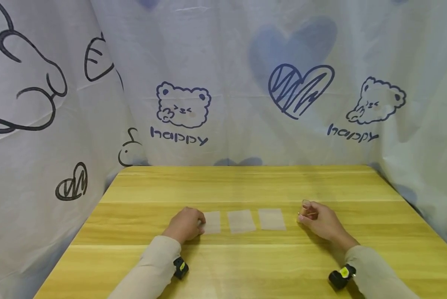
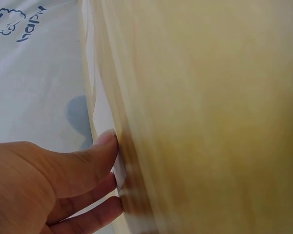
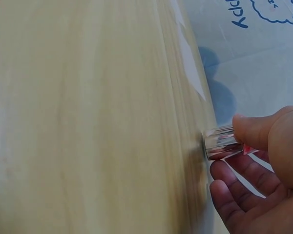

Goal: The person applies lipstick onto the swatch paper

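Altogether two hands [image 1: 186, 223] [image 1: 323, 222], three sheets [image 1: 213, 222] [image 1: 241, 221] [image 1: 272, 219], one cylinder [image 3: 219, 142]

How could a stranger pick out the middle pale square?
Look at the wooden table, then between the left hand and the right hand. The pale middle square alone has neighbours on both sides: the left square and the right square.

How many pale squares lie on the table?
3: left square, partly covered by the left hand; middle square; right square, nearest the right hand. The hands could hide others.
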Demonstrator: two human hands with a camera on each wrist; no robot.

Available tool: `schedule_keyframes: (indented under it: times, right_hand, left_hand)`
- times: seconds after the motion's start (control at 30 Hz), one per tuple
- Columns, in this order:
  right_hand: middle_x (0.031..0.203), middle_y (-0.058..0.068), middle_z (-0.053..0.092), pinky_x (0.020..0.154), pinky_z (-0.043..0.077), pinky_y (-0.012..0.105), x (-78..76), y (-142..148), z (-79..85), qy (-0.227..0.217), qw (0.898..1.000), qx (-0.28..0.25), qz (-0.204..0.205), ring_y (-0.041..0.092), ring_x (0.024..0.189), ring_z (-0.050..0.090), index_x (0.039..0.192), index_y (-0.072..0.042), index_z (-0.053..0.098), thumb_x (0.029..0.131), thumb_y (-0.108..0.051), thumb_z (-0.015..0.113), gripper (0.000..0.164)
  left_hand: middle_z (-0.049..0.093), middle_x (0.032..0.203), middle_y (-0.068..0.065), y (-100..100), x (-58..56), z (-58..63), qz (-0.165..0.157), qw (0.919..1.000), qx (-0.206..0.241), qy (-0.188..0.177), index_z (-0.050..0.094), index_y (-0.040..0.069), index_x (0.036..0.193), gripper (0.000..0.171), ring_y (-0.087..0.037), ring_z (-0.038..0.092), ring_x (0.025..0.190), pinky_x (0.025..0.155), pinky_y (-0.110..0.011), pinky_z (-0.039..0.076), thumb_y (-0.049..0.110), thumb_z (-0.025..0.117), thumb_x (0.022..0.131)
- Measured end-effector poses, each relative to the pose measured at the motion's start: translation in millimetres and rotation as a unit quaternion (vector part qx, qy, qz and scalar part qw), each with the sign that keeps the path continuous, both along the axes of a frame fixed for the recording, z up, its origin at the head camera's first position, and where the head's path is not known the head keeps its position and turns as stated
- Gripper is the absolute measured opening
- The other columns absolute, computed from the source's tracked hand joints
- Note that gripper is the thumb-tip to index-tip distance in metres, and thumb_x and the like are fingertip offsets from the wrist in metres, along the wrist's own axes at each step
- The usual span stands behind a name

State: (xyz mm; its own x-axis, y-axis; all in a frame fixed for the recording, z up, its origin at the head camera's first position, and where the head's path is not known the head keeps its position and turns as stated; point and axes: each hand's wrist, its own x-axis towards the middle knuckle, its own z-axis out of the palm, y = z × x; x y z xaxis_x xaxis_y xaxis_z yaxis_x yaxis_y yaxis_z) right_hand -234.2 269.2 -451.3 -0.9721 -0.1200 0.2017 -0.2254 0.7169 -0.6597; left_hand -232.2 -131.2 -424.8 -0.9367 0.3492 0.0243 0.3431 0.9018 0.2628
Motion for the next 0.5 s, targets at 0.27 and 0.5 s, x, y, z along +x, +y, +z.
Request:
schedule_keyframes:
  times: [0.27,0.5]
  right_hand:
    - [0.098,0.008,0.068,0.082,0.052,0.047,3.2,0.2,1.8,-0.007,1.0,0.001,0.002,0.029,0.092,0.065,0.089,-0.012,0.063,0.09,-0.015,0.071,0.009]
    - [0.1,0.008,0.068,0.08,0.052,0.047,3.6,0.2,5.9,-0.006,1.0,0.009,-0.004,0.029,0.092,0.065,0.09,-0.014,0.063,0.09,-0.017,0.071,0.008]
  left_hand:
    - [0.069,0.101,-0.007,-1.6,-1.5,-7.6,-0.001,1.0,0.0,0.003,0.076,0.013,0.093,0.012,-0.034,0.061,0.101,0.081,-0.046,0.053,0.014,0.079,0.082]
    - [0.068,0.1,-0.007,-0.1,-4.7,-9.3,-0.002,0.9999,-0.004,0.009,0.076,0.014,0.092,0.012,-0.034,0.061,0.101,0.082,-0.045,0.053,0.014,0.081,0.081]
